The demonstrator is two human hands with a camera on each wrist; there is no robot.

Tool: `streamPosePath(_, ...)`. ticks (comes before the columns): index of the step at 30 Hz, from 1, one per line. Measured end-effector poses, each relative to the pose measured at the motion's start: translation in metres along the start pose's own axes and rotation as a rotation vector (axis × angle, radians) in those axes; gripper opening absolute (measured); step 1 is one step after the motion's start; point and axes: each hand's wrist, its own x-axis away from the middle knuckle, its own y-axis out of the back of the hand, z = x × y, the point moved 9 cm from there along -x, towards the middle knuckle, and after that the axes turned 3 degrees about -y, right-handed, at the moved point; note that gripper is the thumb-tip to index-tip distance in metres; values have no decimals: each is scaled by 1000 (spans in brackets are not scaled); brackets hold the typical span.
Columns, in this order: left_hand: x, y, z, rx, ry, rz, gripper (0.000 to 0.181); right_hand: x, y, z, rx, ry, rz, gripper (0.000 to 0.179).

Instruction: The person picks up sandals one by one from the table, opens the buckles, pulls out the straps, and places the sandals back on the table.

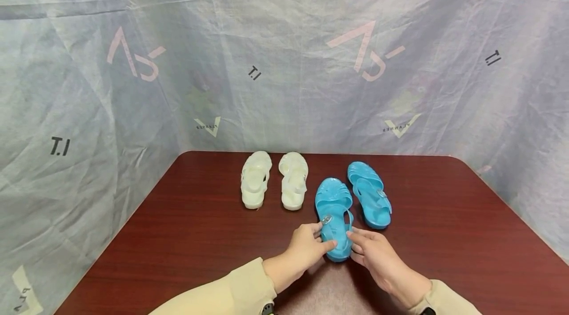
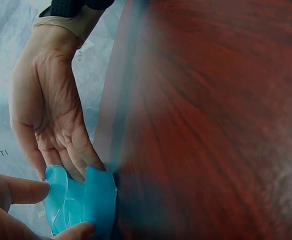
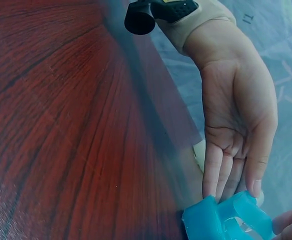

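Note:
A glossy blue jelly sandal (image 1: 333, 191) lies between both hands, its toe pointing away and its heel toward me. My left hand (image 1: 300, 251) grips the left side of its heel, with the thumb over the upper edge by the strap's round silver buckle (image 1: 326, 219). On the other side, my right hand (image 1: 378, 258) holds the heel's right edge, thumb on top and fingers against the side. Both wrist views show the heel of the blue sandal (image 2: 100, 200) between the fingers of the two hands. The matching blue sandal (image 1: 371, 199) rests just behind and to the right.
Two whitish translucent sandals, a left one (image 1: 255, 181) and a right one (image 1: 293, 181), stand side by side at the back, toes away. Everything is on a dark red wood-grain table (image 1: 186, 246). A printed grey cloth (image 1: 284, 58) hangs behind its far edge.

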Motion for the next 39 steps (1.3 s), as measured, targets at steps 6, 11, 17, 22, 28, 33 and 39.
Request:
streamPosePath(6,0,0,-2,-13,-9,6,63,-2,-1,3,6,3,12,59)
streamPosePath(11,-1,1,-2,-36,-19,-1,63,-4,0,1,15,-9,0,59)
streamPosePath(17,-3,2,-4,-76,-50,-12,62,-6,-1,1,34,-21,-8,59)
streamPosePath(22,-4,2,-4,-84,-53,-14,62,-8,-2,2,45,-25,-14,59)
streamPosePath(28,-6,3,-5,-118,-52,-18,61,-10,-2,3,41,-20,-4,59)
streamPosePath(33,-10,1,-6,-191,-68,-17,61,-10,-2,4,41,-16,14,59)
streamPosePath(39,-14,3,-9,-259,-82,-35,60,-13,-2,6,36,-4,22,59)
